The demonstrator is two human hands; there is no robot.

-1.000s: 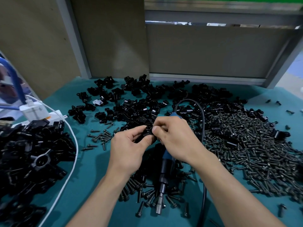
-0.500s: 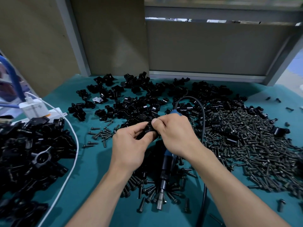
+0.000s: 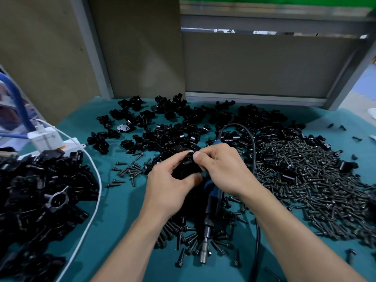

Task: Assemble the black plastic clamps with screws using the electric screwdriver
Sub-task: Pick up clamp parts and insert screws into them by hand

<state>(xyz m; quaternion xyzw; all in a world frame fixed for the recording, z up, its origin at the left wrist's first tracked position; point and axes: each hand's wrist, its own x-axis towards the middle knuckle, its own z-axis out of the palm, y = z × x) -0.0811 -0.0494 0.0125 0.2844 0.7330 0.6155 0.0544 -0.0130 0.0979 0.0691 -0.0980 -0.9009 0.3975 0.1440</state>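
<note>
Left hand (image 3: 173,184) grips black clamp (image 3: 186,166) above table (image 3: 122,210) centre, right hand (image 3: 221,167) pinches at its top hole, presumably a screw, unseen: seat it straight before lifting the electric screwdriver (image 3: 209,212) lying just near.

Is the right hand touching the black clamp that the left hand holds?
Touching. The head view shows the right hand with its fingertips pressed on the top of the black clamp, which the left hand grips from below.
</note>
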